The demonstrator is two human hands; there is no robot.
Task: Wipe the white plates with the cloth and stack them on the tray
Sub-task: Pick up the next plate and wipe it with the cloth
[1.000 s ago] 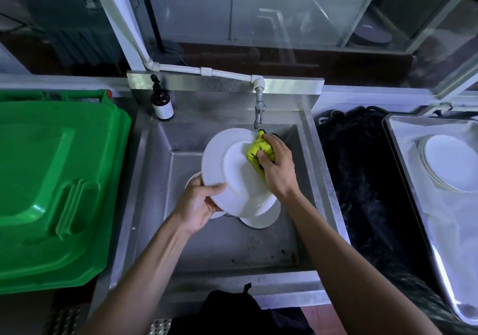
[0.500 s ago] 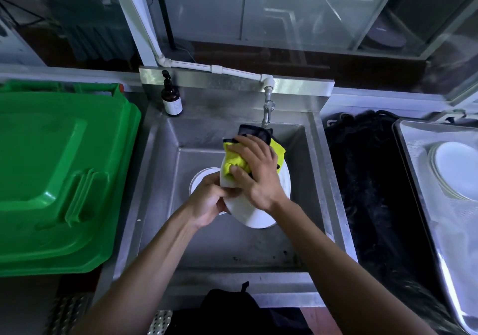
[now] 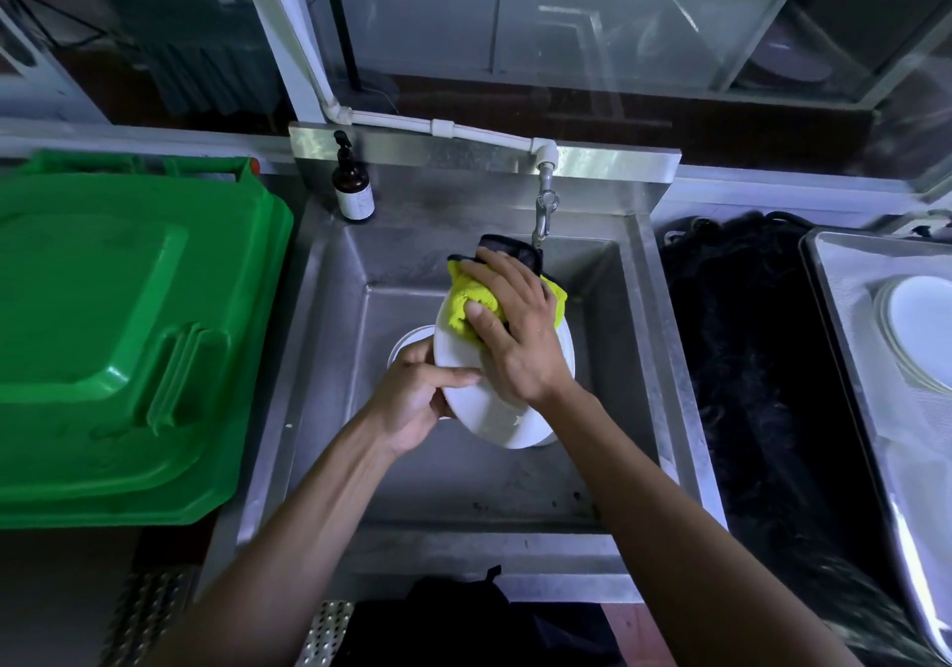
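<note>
Over the steel sink my left hand grips the lower left rim of a white plate, held tilted. My right hand presses a yellow-green cloth with a black edge flat against the plate's upper face. Below them more white plates lie on the sink floor, mostly hidden. At the far right a stack of white plates rests on a metal tray.
A green bin lid fills the left side. A brown pump bottle stands at the sink's back left corner, and the tap hangs just behind the cloth. A black mat lies between sink and tray.
The plate has turned from facing me to lying flatter under my right hand. The cloth has spread from a bunched wad at the plate's right edge across its top.
</note>
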